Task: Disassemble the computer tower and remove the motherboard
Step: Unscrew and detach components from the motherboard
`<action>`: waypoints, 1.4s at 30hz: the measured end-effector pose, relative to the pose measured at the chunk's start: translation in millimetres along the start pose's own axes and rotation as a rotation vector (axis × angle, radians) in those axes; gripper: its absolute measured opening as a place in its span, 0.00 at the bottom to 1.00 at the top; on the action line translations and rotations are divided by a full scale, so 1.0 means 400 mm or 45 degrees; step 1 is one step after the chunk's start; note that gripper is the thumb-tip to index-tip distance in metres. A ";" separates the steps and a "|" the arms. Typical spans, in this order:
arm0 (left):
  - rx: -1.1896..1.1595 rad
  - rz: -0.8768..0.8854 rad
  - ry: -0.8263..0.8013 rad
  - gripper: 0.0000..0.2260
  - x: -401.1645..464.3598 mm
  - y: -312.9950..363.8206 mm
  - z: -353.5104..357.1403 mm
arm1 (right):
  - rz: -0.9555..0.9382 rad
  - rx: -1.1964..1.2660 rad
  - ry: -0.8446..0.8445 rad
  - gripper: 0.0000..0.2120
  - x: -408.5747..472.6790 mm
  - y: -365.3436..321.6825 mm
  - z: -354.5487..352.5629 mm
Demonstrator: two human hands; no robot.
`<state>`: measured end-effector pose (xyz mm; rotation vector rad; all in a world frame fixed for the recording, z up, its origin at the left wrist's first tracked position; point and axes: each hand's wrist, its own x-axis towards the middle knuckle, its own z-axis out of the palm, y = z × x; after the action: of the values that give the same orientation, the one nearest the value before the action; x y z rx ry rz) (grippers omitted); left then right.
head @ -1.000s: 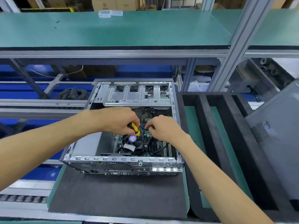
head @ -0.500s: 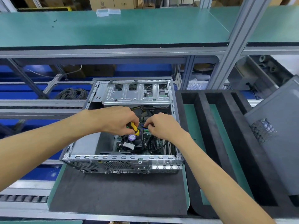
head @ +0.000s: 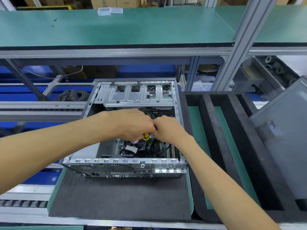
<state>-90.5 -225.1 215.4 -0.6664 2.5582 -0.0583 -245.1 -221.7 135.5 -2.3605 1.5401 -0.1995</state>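
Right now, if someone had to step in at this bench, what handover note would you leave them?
Left hand: closed around a yellow-handled screwdriver, inside the open computer tower.
Right hand: knuckles against the left, fingers curled at the tool; whether it grips anything cannot be told.
Tower lies on its side on the dark foam mat. Side panel is already off, leaning at right.
Left to do: the motherboard sits in the case with cables and cooler fan in place.
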 end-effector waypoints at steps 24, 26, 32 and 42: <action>0.129 -0.096 -0.032 0.08 0.037 0.017 -0.010 | -0.009 0.192 0.051 0.19 -0.006 0.003 -0.017; 0.055 -0.158 -0.044 0.11 0.041 0.026 -0.007 | -0.010 0.186 0.055 0.17 -0.004 0.004 -0.013; -0.109 -0.349 -0.116 0.11 0.032 0.038 -0.013 | -0.057 0.182 0.097 0.08 -0.009 0.002 -0.013; -0.038 -0.234 -0.017 0.14 0.020 0.033 -0.021 | -0.016 0.198 0.075 0.18 -0.007 0.000 -0.013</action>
<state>-106.6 -217.9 217.0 -0.9093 2.4831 -0.0771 -247.8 -220.2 140.6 -2.2621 1.4796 -0.3805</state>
